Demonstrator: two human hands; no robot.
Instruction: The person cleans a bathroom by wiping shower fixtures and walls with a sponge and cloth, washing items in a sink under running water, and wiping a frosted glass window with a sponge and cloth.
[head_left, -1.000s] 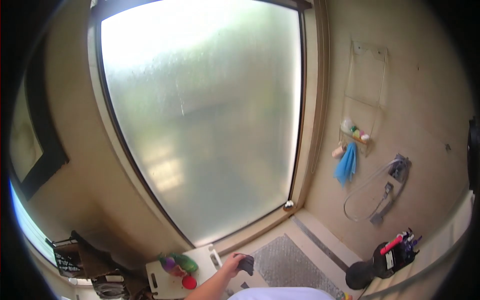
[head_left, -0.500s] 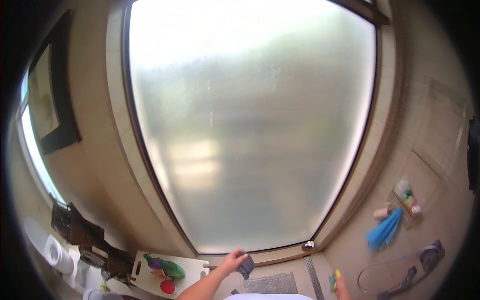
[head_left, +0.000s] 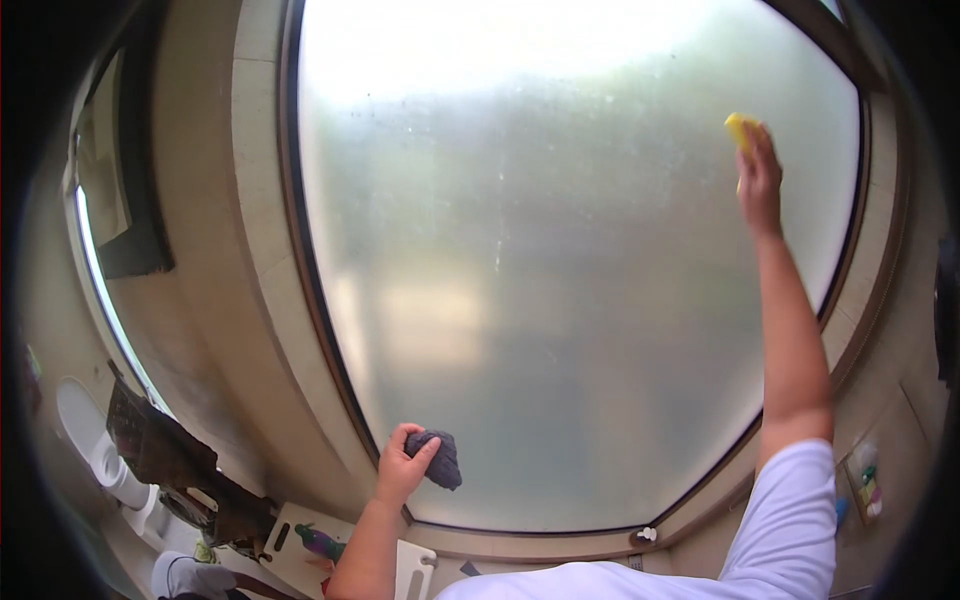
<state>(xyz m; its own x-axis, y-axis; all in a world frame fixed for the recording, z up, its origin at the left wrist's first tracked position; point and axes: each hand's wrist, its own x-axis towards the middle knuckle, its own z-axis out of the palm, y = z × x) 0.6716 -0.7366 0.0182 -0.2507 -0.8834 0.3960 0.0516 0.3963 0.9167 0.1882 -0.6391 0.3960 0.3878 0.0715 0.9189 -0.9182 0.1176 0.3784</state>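
A yellow sponge [head_left: 740, 127] is in my right hand [head_left: 761, 185], raised high at the right part of the frosted window [head_left: 560, 330]. The fingers lie over the sponge, which appears to be against the pane. Lower down at the left, my left hand [head_left: 400, 468] grips a bunched dark grey cloth [head_left: 436, 460] in front of the window's lower left corner. Small spots and a thin vertical streak show on the pane.
A white board-like table [head_left: 415, 572] with bottles stands at the lower left, beside a toilet [head_left: 105, 460]. A small white object [head_left: 648, 535] sits on the right of the sill. A wall niche [head_left: 865, 480] with bottles is at the far right.
My right hand has risen with the sponge from the lower right to high on the pane. My left hand has moved up and left with the cloth. The view has shifted too.
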